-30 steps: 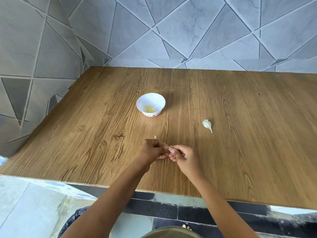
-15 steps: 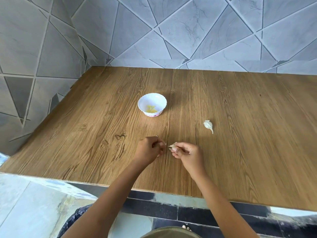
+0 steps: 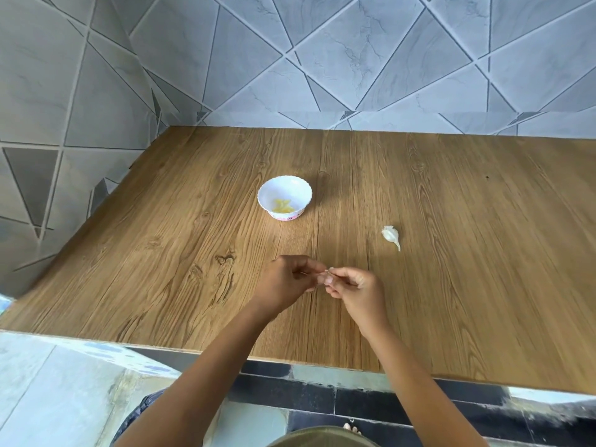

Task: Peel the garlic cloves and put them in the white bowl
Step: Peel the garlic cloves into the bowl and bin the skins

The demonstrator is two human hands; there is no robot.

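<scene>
A small white bowl (image 3: 267, 191) with a scalloped rim stands mid-table and holds a few pale yellow peeled cloves (image 3: 283, 206). Nearer the table's front edge my left hand (image 3: 285, 282) and my right hand (image 3: 354, 291) meet fingertip to fingertip. Between them they pinch one small garlic clove (image 3: 329, 271), mostly hidden by the fingers. An unpeeled piece of garlic (image 3: 391, 235) with a papery tail lies on the wood to the right, beyond my right hand.
The wooden table (image 3: 467, 269) runs back to a grey tiled wall (image 3: 354, 59) and another tiled wall on the left. Its front edge crosses below my forearms, with floor tiles beneath.
My hands were slightly apart half a second ago and have closed together again on the clove. The bowl and the loose garlic have not moved.
</scene>
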